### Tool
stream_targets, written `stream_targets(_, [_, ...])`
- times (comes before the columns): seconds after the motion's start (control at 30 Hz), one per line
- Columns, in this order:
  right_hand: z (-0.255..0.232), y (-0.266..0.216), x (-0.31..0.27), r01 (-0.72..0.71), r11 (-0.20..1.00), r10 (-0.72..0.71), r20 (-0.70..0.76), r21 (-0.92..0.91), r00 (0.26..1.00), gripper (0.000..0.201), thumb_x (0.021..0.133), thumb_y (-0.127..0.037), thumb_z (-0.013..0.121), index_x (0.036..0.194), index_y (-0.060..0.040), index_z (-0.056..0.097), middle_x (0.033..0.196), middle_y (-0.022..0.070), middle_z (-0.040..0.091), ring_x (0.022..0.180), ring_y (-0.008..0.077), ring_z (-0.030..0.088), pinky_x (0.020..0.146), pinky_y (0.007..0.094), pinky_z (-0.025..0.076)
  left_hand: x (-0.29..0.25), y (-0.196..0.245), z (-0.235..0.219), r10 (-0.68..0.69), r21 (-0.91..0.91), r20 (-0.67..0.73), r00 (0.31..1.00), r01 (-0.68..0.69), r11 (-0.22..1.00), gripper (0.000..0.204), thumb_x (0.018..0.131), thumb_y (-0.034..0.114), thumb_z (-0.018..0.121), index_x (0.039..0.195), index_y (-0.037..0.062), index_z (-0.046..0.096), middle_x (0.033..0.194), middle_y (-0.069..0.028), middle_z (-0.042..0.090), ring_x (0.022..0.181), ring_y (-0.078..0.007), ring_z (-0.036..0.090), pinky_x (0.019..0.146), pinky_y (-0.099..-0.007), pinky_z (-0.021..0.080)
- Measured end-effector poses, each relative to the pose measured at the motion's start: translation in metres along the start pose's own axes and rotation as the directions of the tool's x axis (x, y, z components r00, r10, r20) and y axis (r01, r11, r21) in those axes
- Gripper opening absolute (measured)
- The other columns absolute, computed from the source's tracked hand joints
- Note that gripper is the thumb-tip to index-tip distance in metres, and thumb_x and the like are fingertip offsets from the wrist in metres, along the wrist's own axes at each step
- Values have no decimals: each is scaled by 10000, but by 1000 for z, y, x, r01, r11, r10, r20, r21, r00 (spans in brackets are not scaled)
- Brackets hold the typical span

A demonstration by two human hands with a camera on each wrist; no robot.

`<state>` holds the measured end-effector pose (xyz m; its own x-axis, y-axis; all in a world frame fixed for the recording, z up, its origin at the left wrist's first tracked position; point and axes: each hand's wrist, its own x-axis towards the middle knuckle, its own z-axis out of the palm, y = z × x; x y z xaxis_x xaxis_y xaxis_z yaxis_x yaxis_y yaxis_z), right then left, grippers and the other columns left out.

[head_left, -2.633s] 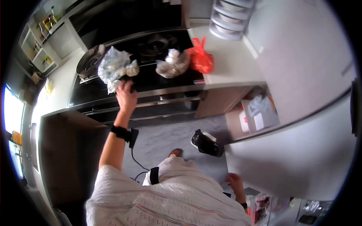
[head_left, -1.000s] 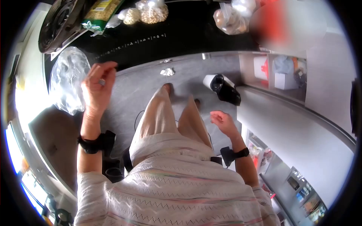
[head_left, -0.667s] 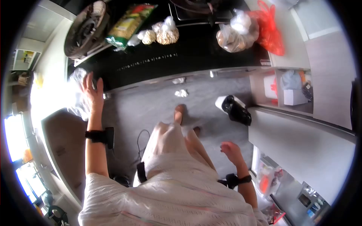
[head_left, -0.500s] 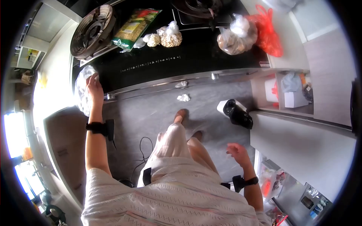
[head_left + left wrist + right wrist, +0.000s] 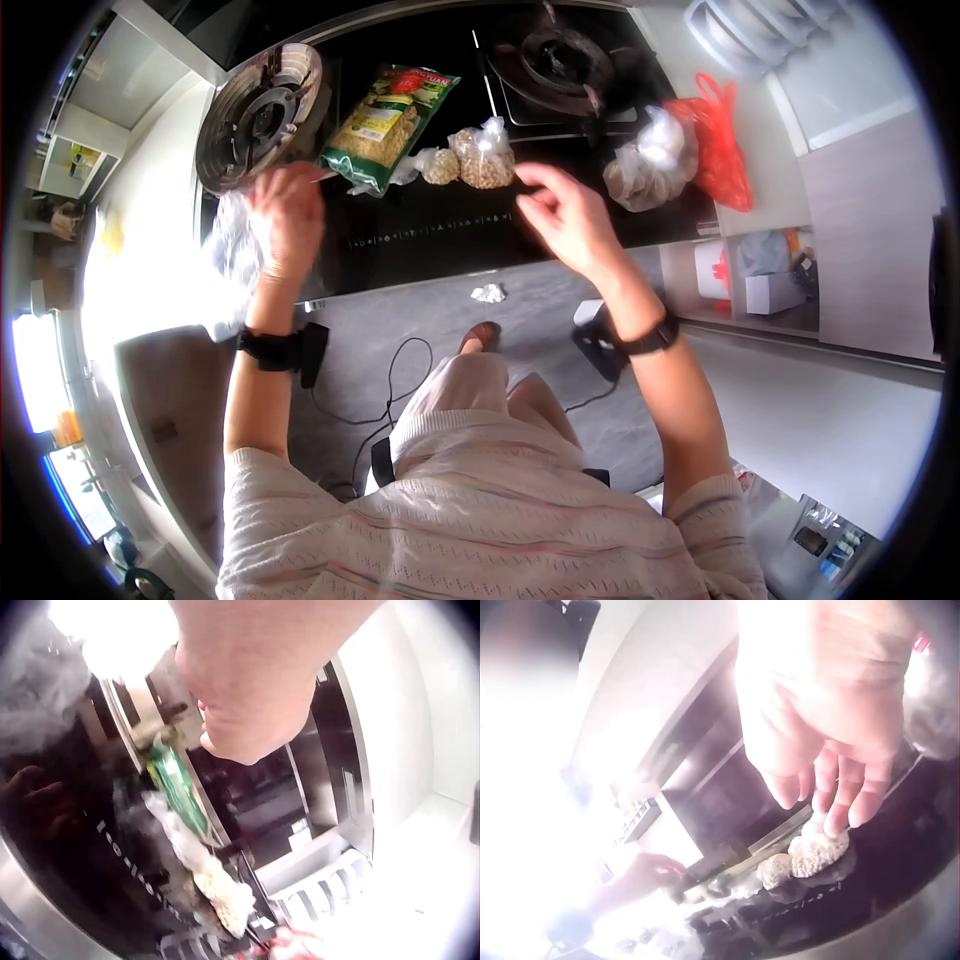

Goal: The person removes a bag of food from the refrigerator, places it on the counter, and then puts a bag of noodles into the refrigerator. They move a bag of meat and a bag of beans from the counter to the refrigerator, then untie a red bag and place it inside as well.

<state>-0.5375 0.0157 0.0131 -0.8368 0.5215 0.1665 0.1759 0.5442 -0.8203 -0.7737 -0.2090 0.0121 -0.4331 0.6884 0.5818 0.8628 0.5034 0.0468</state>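
Observation:
In the head view my left hand, blurred, hovers at the front left of the black cooktop, beside a crumpled clear plastic bag. Its fingers point toward a green and red food packet lying with its window up. Reaching over from the right, my right hand has its thumb and forefinger apart, fingertips close to a tied clear bag of beige beans. A smaller tied bag lies between that bag and the packet. The right wrist view has the fingertips overlapping the top of the bean bag.
A burner grate stands at the left and another burner at the back. A knotted bag of brown rounded items and a red plastic bag sit at the right. White paper lies on the floor.
The clear bag went from over the packet to the cooktop's left corner. My left hand then moved forward off it, and my right hand rose from my side to the beans.

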Motion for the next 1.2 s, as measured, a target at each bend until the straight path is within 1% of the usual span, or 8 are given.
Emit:
stream_targets(0.23, [47, 17, 56, 213, 904, -268, -103, -371, 958, 446, 738, -118, 613, 1161, -113, 470, 1087, 91, 540, 904, 276, 567, 743, 355, 479, 35, 87, 48, 215, -189, 190, 958, -180, 966, 366, 603, 54, 653, 962, 110, 610, 1299, -116, 385, 1239, -332, 306, 964, -495, 288])
stream_targets(0.3, [38, 6, 60, 0, 888, 31, 60, -460, 998, 371, 735, -131, 614, 1091, -91, 519, 1061, 104, 560, 888, 282, 572, 738, 353, 481, 39, 81, 70, 203, -158, 218, 955, -171, 973, 371, 598, 53, 655, 963, 107, 611, 1309, -124, 373, 1255, -337, 282, 970, -506, 277])
stream_targets(0.43, [29, 21, 52, -31, 917, 59, 58, -398, 997, 245, 728, -143, 631, 956, -67, 585, 904, 113, 605, 782, 258, 595, 697, 317, 485, 49, 73, 70, 215, -295, 195, 957, -152, 943, 295, 629, 69, 637, 923, 58, 614, 1266, -158, 419, 1249, -353, 294, 980, -487, 283])
stream_targets(0.5, [17, 22, 38, -229, 966, 219, 90, 118, 972, 180, 726, -156, 654, 849, -31, 614, 717, 90, 602, 656, 182, 590, 636, 274, 471, 51, 74, 66, 159, -481, 149, 976, -69, 874, 302, 619, 57, 643, 918, 38, 607, 1224, -167, 459, 1219, -345, 345, 969, -431, 326])
stream_targets(0.57, [3, 23, 21, -360, 813, 310, 184, 457, 933, 183, 775, -149, 644, 854, 12, 610, 687, 4, 579, 640, 67, 535, 594, 222, 443, 57, 86, 48, 55, -681, 246, 968, 132, 720, 285, 713, 57, 647, 984, 1, 577, 1049, -121, 594, 987, -264, 573, 873, -314, 432])
stream_targets(0.63, [-10, 26, 0, -475, 627, 407, 260, 617, 876, 174, 790, -156, 645, 887, -18, 605, 725, -25, 570, 652, 49, 516, 573, 195, 423, 55, 96, 46, 27, -833, 545, 838, 537, 133, 263, 784, 82, 621, 1017, -20, 554, 960, -100, 619, 873, -177, 606, 802, -271, 458])
stream_targets(0.8, [-35, 32, -56, -480, 623, 453, 215, 618, 865, 174, 850, -251, 582, 877, -79, 575, 733, -46, 550, 631, 13, 486, 521, 185, 395, 53, 139, 39, 354, -432, 764, 539, 836, -338, 241, 861, 207, 540, 961, -12, 538, 809, -119, 604, 648, -179, 601, 614, -293, 506])
stream_targets(1.2, [-98, 19, -263, -368, 448, 681, -44, 815, 731, 200, 868, -243, 565, 857, -48, 518, 662, -29, 495, 513, 30, 426, 421, 177, 343, -4, 311, 11, 803, -129, 564, 191, 981, -143, 276, 804, 145, 640, 1020, 3, 545, 851, -81, 600, 662, -143, 557, 622, -254, 453])
